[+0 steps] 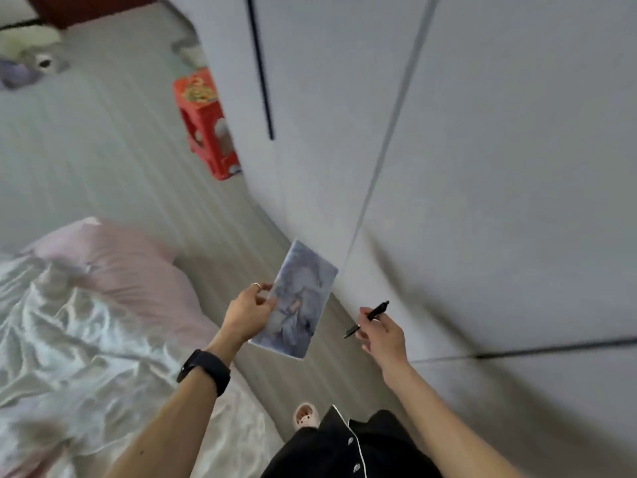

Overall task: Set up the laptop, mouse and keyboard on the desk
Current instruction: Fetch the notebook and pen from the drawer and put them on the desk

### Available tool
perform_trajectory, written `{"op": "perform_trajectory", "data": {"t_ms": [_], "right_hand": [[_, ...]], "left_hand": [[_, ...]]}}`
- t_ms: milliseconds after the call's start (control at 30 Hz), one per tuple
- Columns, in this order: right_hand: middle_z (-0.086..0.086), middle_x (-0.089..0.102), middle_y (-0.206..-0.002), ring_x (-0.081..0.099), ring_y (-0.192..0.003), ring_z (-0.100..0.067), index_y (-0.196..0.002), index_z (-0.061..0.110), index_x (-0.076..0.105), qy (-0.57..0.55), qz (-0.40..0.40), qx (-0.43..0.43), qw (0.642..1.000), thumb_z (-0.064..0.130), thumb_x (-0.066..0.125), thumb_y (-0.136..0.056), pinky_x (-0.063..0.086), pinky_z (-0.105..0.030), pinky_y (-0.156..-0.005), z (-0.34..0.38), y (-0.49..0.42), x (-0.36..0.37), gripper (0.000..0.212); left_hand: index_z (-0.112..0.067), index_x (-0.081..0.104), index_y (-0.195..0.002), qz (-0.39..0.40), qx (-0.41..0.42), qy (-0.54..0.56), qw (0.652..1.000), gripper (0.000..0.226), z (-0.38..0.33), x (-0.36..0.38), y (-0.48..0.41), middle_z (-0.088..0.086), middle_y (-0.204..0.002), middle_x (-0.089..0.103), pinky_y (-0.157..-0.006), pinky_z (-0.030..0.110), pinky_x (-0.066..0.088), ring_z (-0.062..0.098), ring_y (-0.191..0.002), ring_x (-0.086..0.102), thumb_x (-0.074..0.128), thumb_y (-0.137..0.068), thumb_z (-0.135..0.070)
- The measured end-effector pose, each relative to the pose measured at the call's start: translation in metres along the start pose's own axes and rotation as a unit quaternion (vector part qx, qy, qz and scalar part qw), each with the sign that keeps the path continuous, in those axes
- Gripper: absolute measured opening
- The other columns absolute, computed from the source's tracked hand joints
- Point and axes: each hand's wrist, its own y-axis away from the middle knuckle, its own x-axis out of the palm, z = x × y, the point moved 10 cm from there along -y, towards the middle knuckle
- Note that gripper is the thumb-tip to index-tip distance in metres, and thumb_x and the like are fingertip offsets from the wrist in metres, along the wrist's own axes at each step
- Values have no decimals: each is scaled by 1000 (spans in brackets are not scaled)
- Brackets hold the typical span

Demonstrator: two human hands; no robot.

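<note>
left hand [250,313] pinching, right hand [381,334] gripping (arms outstretched)

Pale marbled booklet [296,301] above the pale plank floor [103,150], black pen [367,319] near it, red plastic stool [206,125] just beside grey wardrobe doors [482,167], pink pillow [131,267] by crumpled white bedsheet [86,357].

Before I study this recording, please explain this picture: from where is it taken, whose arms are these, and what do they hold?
No machine: a person wears one camera on the head, looking down at their own arms. The left hand grips a thin book with a pale illustrated cover; the right hand pinches a black pen. A bed with a pink pillow lies left, wardrobe doors stand right, a red stool stands farther along the floor. No laptop, mouse, keyboard or desk shows.
</note>
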Motion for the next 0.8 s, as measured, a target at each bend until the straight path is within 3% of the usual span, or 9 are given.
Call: {"op": "perform_trajectory", "data": {"t_ms": [100, 233, 500, 600, 700, 800], "right_hand": [[0, 71, -89, 68, -72, -14, -107, 25, 71, 85, 50, -68, 993, 22, 67, -96, 49, -23, -60, 65, -21, 61, 13], [-1, 70, -99, 72, -76, -13, -110, 31, 70, 175, 114, -128, 970, 27, 65, -97, 50, -18, -61, 127, -63, 146, 14], [0, 69, -99, 71, -75, -12, -119, 26, 67, 221, 218, -179, 934, 27, 61, -99, 58, -41, -87, 228, -152, 331, 20], [0, 70, -97, 71, -75, -13, -117, 28, 67, 231, 252, -189, 921, 28, 62, -99, 57, -45, -87, 268, -173, 404, 19], [1, 71, -90, 71, -77, -15, -108, 31, 67, 244, 279, -210, 905, 30, 62, -98, 59, -48, -86, 306, -184, 475, 11], [-1, 71, -92, 70, -71, -10, -112, 25, 67, 245, 312, -223, 890, 27, 63, -98, 59, -39, -80, 334, -185, 547, 15]], "left_hand": [[-26, 59, -111, -47, -46, 195, 979, 20, 25, -51, -17, -2, -91, 76, -80, 41, 59, 19, -82, 73, 64, -91, -31], [-18, 59, -112, -127, -67, 370, 918, 18, 40, -115, -32, 2, -87, 75, -64, 33, 58, 17, -74, 73, 63, -95, -19], [-18, 61, -113, -256, -115, 460, 842, 20, 56, -236, -95, 8, -100, 74, -80, 41, 60, 26, -87, 73, 64, -94, -24], [-16, 62, -113, -316, -138, 477, 809, 21, 61, -277, -120, 7, -99, 74, -82, 43, 60, 24, -85, 73, 65, -94, -23], [-15, 61, -114, -352, -142, 508, 773, 21, 64, -308, -137, 6, -98, 75, -73, 39, 60, 23, -84, 73, 65, -94, -23], [-15, 62, -112, -377, -142, 548, 733, 18, 75, -331, -154, 5, -95, 74, -63, 31, 55, 19, -80, 72, 63, -95, -21]]}}
